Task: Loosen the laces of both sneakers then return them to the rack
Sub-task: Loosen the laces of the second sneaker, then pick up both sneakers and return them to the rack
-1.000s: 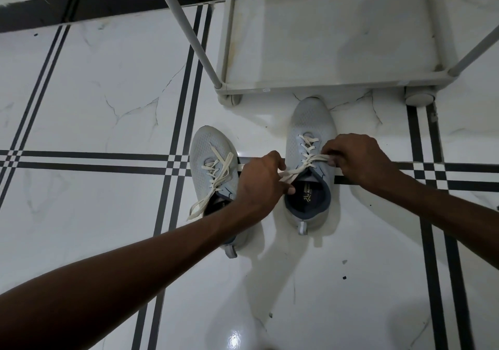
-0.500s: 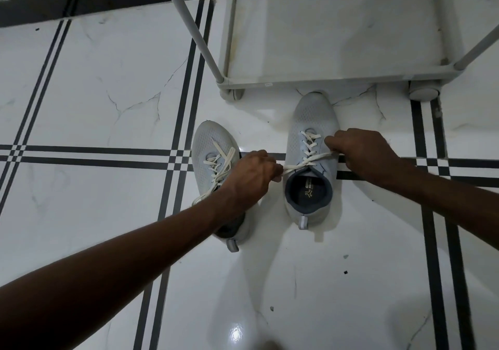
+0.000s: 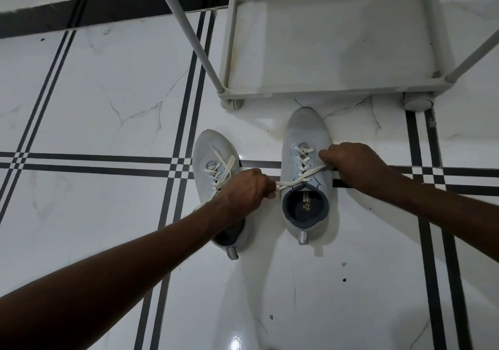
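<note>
Both hands, left hand (image 3: 247,187) and right hand (image 3: 351,160), pinch the right sneaker's (image 3: 306,177) lace ends (image 3: 299,178) apart, mid-loosening; next, I judge, slackening its lower crossings.

Glossy white marble-patterned floor (image 3: 81,101) crossed by paired black inlay lines (image 3: 89,162), with fine grey veining. A black band (image 3: 113,12) runs along the far edge. Small dark specks (image 3: 344,279) lie on the near right tiles.
</note>
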Motion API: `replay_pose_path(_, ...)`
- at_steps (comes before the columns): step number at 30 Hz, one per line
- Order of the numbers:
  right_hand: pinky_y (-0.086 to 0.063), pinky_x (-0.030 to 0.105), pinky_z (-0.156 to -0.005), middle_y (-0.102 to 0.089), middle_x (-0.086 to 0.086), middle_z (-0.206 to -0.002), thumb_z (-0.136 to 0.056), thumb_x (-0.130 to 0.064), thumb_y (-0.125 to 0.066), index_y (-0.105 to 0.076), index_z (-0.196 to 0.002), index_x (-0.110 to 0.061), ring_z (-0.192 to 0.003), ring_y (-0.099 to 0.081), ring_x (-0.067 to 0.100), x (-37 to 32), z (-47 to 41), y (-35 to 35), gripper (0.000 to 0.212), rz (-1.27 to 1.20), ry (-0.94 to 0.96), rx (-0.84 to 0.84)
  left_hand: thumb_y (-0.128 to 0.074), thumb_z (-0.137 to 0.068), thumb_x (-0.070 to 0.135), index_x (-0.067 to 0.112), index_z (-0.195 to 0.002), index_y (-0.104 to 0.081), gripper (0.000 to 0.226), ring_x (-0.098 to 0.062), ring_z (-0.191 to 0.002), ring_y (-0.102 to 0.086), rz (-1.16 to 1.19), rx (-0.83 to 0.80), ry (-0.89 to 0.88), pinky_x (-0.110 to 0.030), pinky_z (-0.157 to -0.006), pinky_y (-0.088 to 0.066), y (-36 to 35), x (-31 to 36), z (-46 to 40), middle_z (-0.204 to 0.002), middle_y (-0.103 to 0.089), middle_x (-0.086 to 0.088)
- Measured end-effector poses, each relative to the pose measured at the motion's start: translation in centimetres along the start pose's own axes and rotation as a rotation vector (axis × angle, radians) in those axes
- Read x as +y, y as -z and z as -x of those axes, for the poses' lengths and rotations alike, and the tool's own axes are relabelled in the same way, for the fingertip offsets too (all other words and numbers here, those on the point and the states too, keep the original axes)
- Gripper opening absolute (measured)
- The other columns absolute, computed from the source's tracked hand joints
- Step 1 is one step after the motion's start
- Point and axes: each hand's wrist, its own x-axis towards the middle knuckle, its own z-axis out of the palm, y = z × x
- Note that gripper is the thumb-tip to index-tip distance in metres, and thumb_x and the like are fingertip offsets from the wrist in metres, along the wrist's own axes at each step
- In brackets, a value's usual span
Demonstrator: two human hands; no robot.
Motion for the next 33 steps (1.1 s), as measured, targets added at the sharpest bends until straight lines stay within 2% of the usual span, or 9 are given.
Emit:
replay_pose_path(2, -0.039, 0.031, -0.056, -0.067, 0.009, -0.081, -0.074, -0.005, -0.071, -0.065, -0.093, -0.014, -0.069, -0.065, 0.035, -0.5, 0.2, 0.5, 0.022, -0.09, -0.134, 0.022, -0.068, -0.091, 0.026, 0.013, -0.101, -0.076, 0.019, -0.022, -0.084, -0.066, 0.123, 0.072, 0.078, -0.031, -0.069, -0.049, 1.1, -0.2, 0.5, -0.091, -0.075, -0.005)
replay_pose_path(6, -0.049, 0.035, -0.081, -0.066, 0.001, -0.119, -0.077, -0.046, -0.075, -0.05, -0.133, -0.022, -0.095, -0.068, 0.027, -3.2, 2.5, 1.7, 0.066, -0.429, -0.56, 0.072, -0.077, -0.082, 0.043, 0.015, -0.13, -0.063, 0.057, -0.018, -0.106, -0.066, 0.365, 0.178, 0.341, -0.033, -0.088, -0.054, 4.6, -1.6, 2.4, -0.121, -0.069, -0.004)
replay_pose_path(9, -0.059, 0.043, -0.079, -0.07, -0.001, -0.109, -0.055, -0.075, -0.074, -0.056, -0.125, -0.023, -0.086, -0.072, 0.022, -5.1, 3.7, 2.0, 0.089, -0.745, -0.778, -0.081, -0.08, -0.072, 0.055, 0.017, -0.147, -0.043, 0.092, -0.026, -0.13, -0.053, 0.361, 0.153, 0.536, -0.037, -0.101, -0.046, 6.1, -4.0, 5.1, -0.143, -0.054, -0.009)
replay_pose_path(13, -0.061, 0.047, -0.075, -0.075, -0.004, -0.092, -0.056, -0.062, -0.082, -0.066, -0.107, -0.024, -0.074, -0.074, 0.017, -6.6, 3.7, 1.4, 0.065, -0.853, -0.8, -0.238, -0.088, -0.054, 0.063, 0.017, -0.155, -0.022, 0.129, -0.025, -0.134, -0.047, 0.604, -0.1, 0.86, -0.034, -0.1, -0.045, 4.4, -6.3, 9.9, -0.151, -0.046, -0.004)
replay_pose_path(16, -0.061, 0.049, -0.075, -0.074, -0.004, -0.089, -0.058, -0.053, -0.085, -0.064, -0.105, -0.023, -0.072, -0.074, 0.02, -7.2, 3.1, 1.0, 0.06, -0.86, -0.809, -0.219, -0.093, -0.057, 0.046, 0.018, -0.137, -0.05, 0.096, -0.023, -0.105, -0.067, 0.853, -0.098, 0.903, -0.033, -0.079, -0.06, 0.5, -5.9, 11.6, -0.127, -0.066, -0.008)
replay_pose_path(18, -0.061, 0.049, -0.075, -0.073, -0.004, -0.091, -0.063, -0.043, -0.087, -0.063, -0.108, -0.022, -0.074, -0.073, 0.021, -7.4, 2.6, 0.8, 0.055, -0.861, -0.809, -0.197, -0.088, -0.07, 0.028, 0.017, -0.118, -0.06, 0.056, -0.014, -0.083, -0.066, 0.801, 0.055, 0.899, -0.021, -0.06, -0.054, -1.2, -4.7, 11.2, -0.1, -0.07, -0.002)
replay_pose_path(20, -0.061, 0.046, -0.075, -0.073, -0.003, -0.092, -0.067, -0.035, -0.086, -0.065, -0.111, -0.022, -0.075, -0.072, 0.02, -7.7, 2.2, 0.7, 0.05, -0.837, -0.786, -0.184, -0.081, -0.074, 0.022, 0.021, -0.109, -0.063, 0.039, -0.014, -0.076, -0.063, 0.729, 0.165, 0.885, -0.021, -0.057, -0.045, -2.0, -4.0, 10.6, -0.087, -0.067, 0.003)
replay_pose_path(28, -0.047, 0.03, -0.075, -0.069, -0.004, -0.103, -0.077, -0.022, -0.076, -0.062, -0.116, -0.021, -0.089, -0.065, 0.017, -8.9, 1.6, 0.7, 0.041, -0.709, -0.722, -0.219, -0.071, -0.076, 0.01, 0.019, -0.1, -0.064, 0.027, -0.01, -0.066, -0.059, 0.68, 0.212, 0.717, -0.006, -0.052, -0.04, -1.3, -1.9, 9.1, -0.077, -0.064, 0.008)
replay_pose_path(33, -0.053, 0.034, -0.074, -0.068, -0.006, -0.096, -0.077, -0.024, -0.077, -0.061, -0.116, -0.021, -0.082, -0.067, 0.013, -10.5, 2.2, 7.0, 0.042, -0.649, -0.745, -0.235, -0.071, -0.073, 0.01, 0.029, -0.093, -0.063, 0.028, 0.003, -0.063, -0.058, 0.759, 0.233, 0.692, -0.006, -0.053, -0.039, 3.9, 0.2, 10.3, -0.072, -0.064, 0.015)
